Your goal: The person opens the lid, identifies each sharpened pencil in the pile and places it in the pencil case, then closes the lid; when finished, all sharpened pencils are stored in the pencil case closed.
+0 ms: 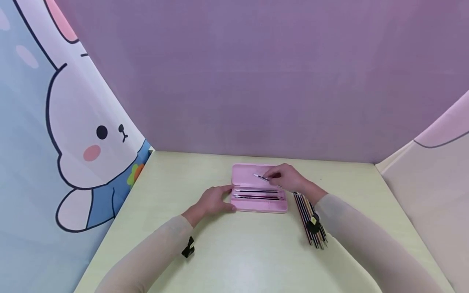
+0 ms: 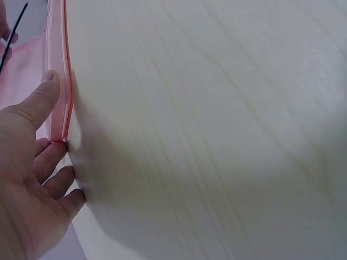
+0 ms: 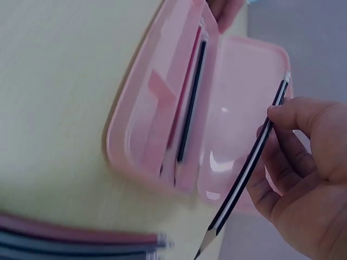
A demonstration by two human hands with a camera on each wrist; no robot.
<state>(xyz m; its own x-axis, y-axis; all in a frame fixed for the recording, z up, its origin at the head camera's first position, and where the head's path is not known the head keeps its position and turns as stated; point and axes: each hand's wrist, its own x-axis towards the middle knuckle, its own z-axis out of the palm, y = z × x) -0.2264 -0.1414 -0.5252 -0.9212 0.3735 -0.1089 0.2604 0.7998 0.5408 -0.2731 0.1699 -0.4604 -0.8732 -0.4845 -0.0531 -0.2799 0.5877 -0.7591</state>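
Observation:
A pink pencil case [image 1: 259, 206] lies on the table with its lid [image 1: 247, 174] laid back. Two pencils [image 3: 191, 103] lie lengthwise inside it, one black and one reddish. My left hand [image 1: 213, 200] holds the case's left end; in the left wrist view the thumb [image 2: 40, 100] presses the front wall and the fingers bend around the end. Above the lid, my right hand [image 1: 287, 178] pinches a black-and-white striped pencil [image 3: 246, 170] between thumb and fingers. Its sharpened tip points down toward the near right, its eraser end toward the lid's far side.
A bundle of several pencils [image 1: 307, 215] lies on the table [image 1: 234, 252] right of the case, below my right wrist. A purple backdrop [image 1: 256, 81] rises behind the table's far edge. A cloth with a printed rabbit [image 1: 91, 122] hangs along the left.

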